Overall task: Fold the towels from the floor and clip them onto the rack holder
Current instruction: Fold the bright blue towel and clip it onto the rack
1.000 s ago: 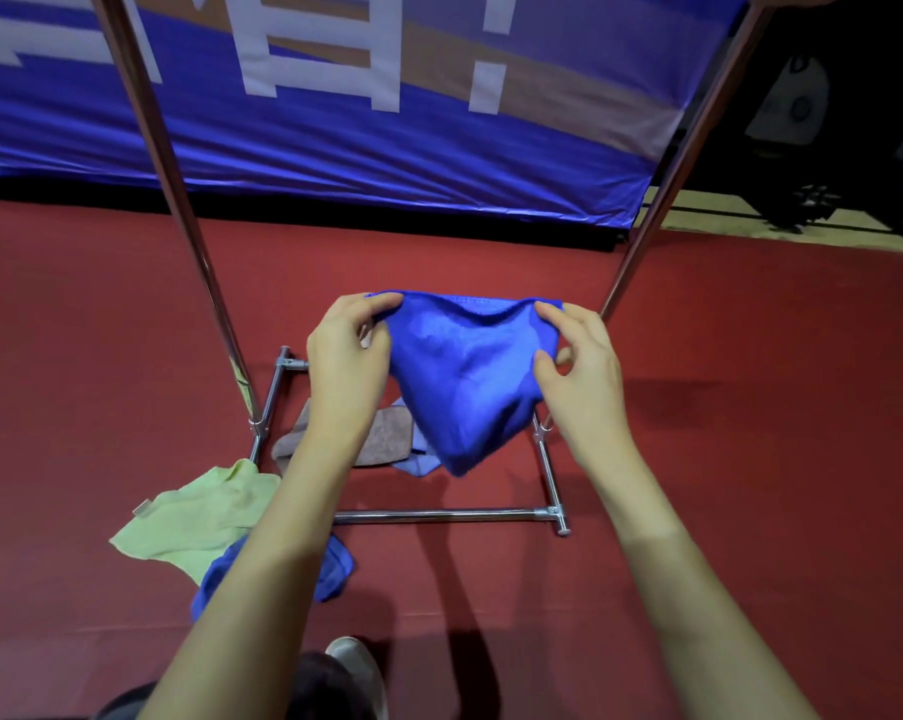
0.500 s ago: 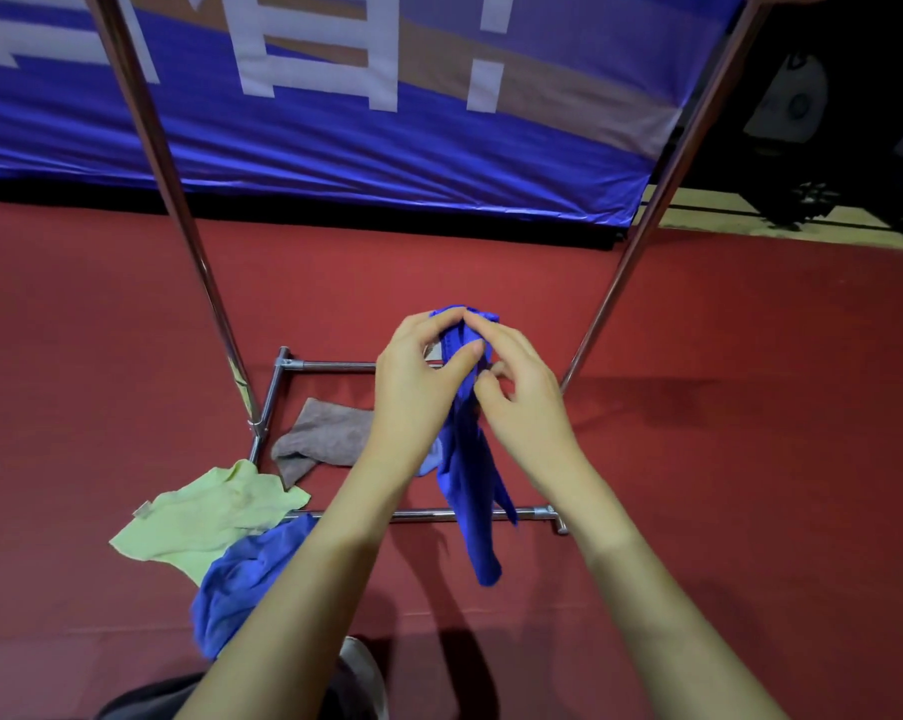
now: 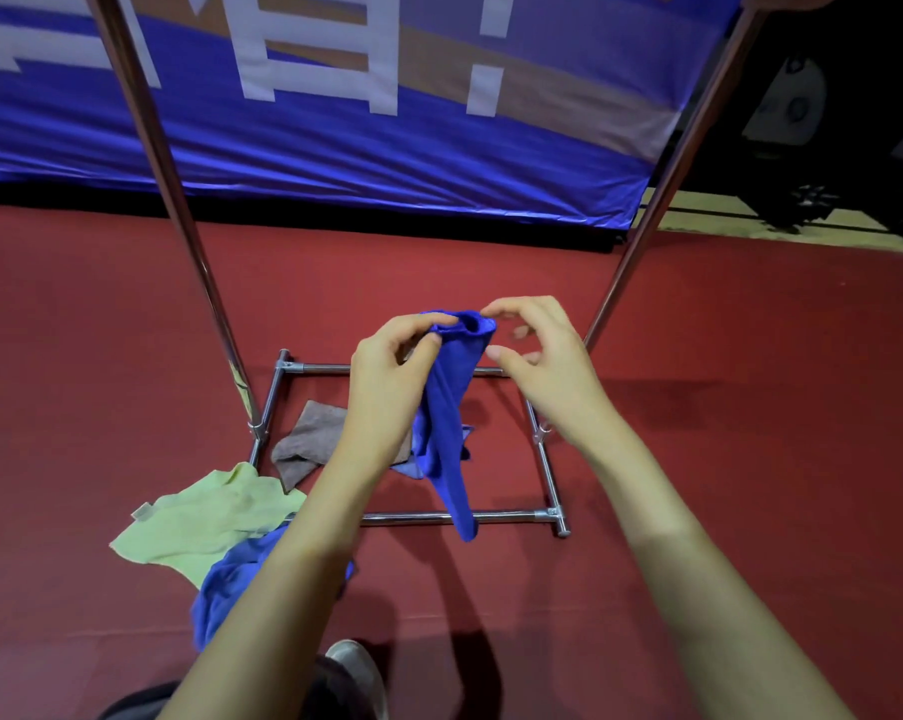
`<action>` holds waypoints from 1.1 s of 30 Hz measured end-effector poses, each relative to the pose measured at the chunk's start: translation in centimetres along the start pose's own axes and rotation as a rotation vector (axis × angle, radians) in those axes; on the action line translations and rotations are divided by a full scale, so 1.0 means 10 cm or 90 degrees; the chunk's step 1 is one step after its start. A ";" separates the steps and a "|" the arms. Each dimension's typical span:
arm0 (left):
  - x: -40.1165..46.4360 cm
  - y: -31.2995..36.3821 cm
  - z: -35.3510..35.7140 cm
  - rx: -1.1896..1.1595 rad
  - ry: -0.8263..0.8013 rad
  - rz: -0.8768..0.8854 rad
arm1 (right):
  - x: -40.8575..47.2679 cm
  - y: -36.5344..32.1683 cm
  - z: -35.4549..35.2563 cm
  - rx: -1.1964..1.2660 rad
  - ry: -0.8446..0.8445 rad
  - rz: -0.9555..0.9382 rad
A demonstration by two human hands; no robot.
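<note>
I am watching the head view. The left hand (image 3: 387, 387) is pinching the top edge of the blue towel (image 3: 447, 423) between thumb and forefinger, holding it up in the air above the middle of the rack base (image 3: 543, 459). The towel is hanging down from that pinch as a narrow, bunched strip, its lower tip dangling in front of the near bar of the base.

The right hand (image 3: 537, 366) is hovering just beside the top of the towel, fingers loosely curled. Its forefinger tip is lying at or just over the towel's upper right corner; I cannot tell whether it is gripping the cloth or merely touching it. The fingers are slightly blurred.

Surroundings: two chrome uprights are rising from the base, the left pole (image 3: 179, 210) and the right pole (image 3: 662, 184), both leaning outward in this wide view. On the red floor (image 3: 750, 407) inside the base, toward its left side, a grey towel (image 3: 309, 441) is lying crumpled, partly hidden by the left forearm. A light blue cloth (image 3: 408, 467) is peeking out behind the hanging strip. At the near left corner of the base, a pale green towel (image 3: 200, 522) is lying spread out, touching a second blue towel (image 3: 231, 584) heaped nearer to me, which the left forearm is crossing. A shoe (image 3: 356, 667) is showing at the bottom edge. Behind the rack a blue banner (image 3: 335, 122) with white lettering is hanging.
</note>
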State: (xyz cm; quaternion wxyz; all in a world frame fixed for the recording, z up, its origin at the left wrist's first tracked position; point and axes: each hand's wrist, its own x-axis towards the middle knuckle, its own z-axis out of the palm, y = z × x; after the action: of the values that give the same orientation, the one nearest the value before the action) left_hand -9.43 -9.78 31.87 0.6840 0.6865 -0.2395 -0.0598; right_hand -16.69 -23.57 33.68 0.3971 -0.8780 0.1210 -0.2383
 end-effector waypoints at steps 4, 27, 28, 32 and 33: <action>0.01 0.02 -0.05 -0.046 -0.028 0.000 | 0.12 0.02 -0.06 -0.070 -0.085 -0.005; 0.05 -0.09 -0.06 -0.037 -0.063 0.016 | 0.26 -0.01 -0.16 -0.354 -0.282 -0.086; 0.05 -0.08 -0.06 -0.041 -0.061 0.015 | 0.25 0.00 -0.17 -0.336 -0.288 -0.081; 0.06 -0.09 -0.07 -0.043 -0.055 0.006 | 0.23 -0.01 -0.20 -0.332 -0.334 -0.065; 0.06 -0.10 -0.07 -0.044 -0.052 0.005 | 0.23 -0.01 -0.22 -0.336 -0.335 -0.062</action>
State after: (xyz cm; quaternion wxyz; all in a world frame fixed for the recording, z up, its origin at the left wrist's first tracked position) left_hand -8.33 -9.45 31.14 0.6973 0.6582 -0.2679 -0.0933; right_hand -15.83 -25.82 35.78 0.1629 -0.9860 0.0303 0.0164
